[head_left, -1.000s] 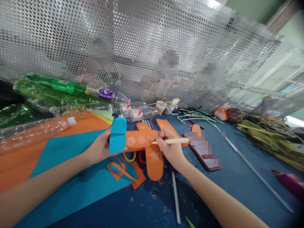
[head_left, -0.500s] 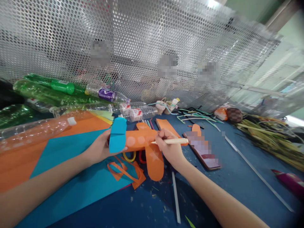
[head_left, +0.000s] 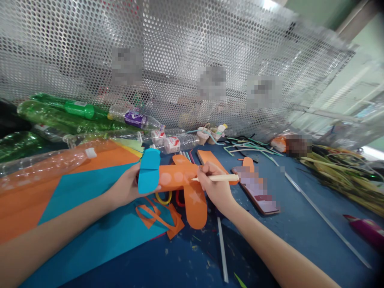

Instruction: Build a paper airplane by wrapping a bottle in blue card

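An orange paper airplane model (head_left: 171,176) with rounded wings lies across the middle of the view, a blue paper piece (head_left: 149,171) wrapped at its left end. My left hand (head_left: 129,186) is closed on that left end, its fingers partly hidden behind the blue paper. Light round spots and a star mark the orange paper. My right hand (head_left: 214,188) pinches a cream-coloured marker (head_left: 225,178), its tip at the orange body near the wing. Beneath the model show yellow and red scissor handles (head_left: 163,198) and orange paper scraps (head_left: 171,222).
Blue and orange sheets (head_left: 99,224) spread on the blue table at left. Plastic bottles (head_left: 180,143) line the back by a perforated metal screen (head_left: 180,52). A phone (head_left: 258,192), a clear straw-like tube (head_left: 324,216) and dried leaves (head_left: 342,180) are at right.
The marker and right hand have shifted very slightly at the orange body. The left hand and the airplane model stay in place.
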`<state>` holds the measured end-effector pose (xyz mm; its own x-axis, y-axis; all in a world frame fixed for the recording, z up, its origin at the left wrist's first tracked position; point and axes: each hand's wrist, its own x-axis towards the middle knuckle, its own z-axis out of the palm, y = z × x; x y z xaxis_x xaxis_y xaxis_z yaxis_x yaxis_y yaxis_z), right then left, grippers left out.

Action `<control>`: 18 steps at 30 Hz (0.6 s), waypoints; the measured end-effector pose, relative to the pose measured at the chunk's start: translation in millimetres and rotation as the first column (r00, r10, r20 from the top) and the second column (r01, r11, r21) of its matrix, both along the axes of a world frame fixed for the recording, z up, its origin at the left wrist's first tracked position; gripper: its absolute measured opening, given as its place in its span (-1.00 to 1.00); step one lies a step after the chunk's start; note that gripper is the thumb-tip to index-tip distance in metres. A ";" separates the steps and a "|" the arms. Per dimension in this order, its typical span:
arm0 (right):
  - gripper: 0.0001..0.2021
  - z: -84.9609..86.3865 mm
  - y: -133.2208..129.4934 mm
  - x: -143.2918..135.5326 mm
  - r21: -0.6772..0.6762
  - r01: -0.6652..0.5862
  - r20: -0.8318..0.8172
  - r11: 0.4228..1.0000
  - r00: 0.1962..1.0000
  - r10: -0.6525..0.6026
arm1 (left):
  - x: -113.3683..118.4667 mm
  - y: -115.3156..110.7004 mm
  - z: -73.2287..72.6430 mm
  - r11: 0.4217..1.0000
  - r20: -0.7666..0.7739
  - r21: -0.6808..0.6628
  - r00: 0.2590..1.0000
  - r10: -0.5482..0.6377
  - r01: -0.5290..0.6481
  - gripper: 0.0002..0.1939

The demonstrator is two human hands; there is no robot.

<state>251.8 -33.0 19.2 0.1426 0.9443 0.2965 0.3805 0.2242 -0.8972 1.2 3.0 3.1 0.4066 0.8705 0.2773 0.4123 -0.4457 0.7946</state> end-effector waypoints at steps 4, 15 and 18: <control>-0.68 -2.5 0.8 0.7 0.017 -0.011 0.041 1.000 0.999 0.010 | 0.1 -0.1 1.0 1.000 0.025 -0.006 1.000 -0.011 0.011 -0.66; -0.69 -2.6 -1.1 0.4 -0.003 -0.061 0.038 0.998 0.997 0.061 | 0.6 -0.7 0.9 1.000 0.029 -0.016 0.999 -0.016 0.016 -0.66; -0.68 -3.6 -0.7 0.8 -0.004 -0.080 0.015 0.997 0.997 0.080 | 0.4 -1.1 1.7 1.000 0.009 -0.007 1.000 -0.007 0.007 -0.66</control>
